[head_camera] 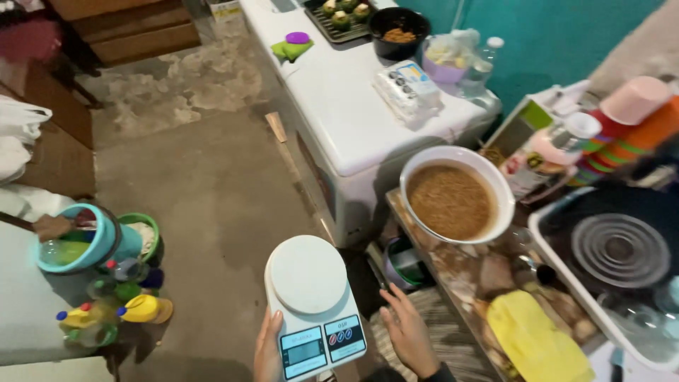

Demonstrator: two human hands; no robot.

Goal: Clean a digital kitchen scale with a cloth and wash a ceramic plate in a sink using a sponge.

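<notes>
Here, in the head view, you hold a white kitchen scale [315, 305] low in the middle, over the bare floor [212, 184]. Your left hand [268, 350] is on its left edge near the screen end, fingers wrapped on the side and pinching the scale. Your right hand [410, 332] is just beside the right edge, fingers spread and loose, and I cannot tell if it touches.

The scale looks light and stiff, made of smooth hard plastic, so it may slip. The round plate on top may wobble or pop off, so I would not grab it there. I think the 2 long sides of the flat body are the best place to hold. Keep your thumb off the little screen and the buttons.

To the right, a big white bowl [457, 200] full of brown crumbs sits on a messy wooden counter [467, 272], with a yellow cloth [537, 343] lower down. Up top, a white chest [368, 113] carries a flat pack with a blue and white label [409, 86], a black bowl [399, 32] and a dark tray of small cakes [339, 18]. At the far right stand stacked orange and pink cups [636, 120] and a small jar with a bright label [548, 155]. At the left are a teal bucket [78, 240] and yellow bottles [145, 309] with red and blue caps.
</notes>
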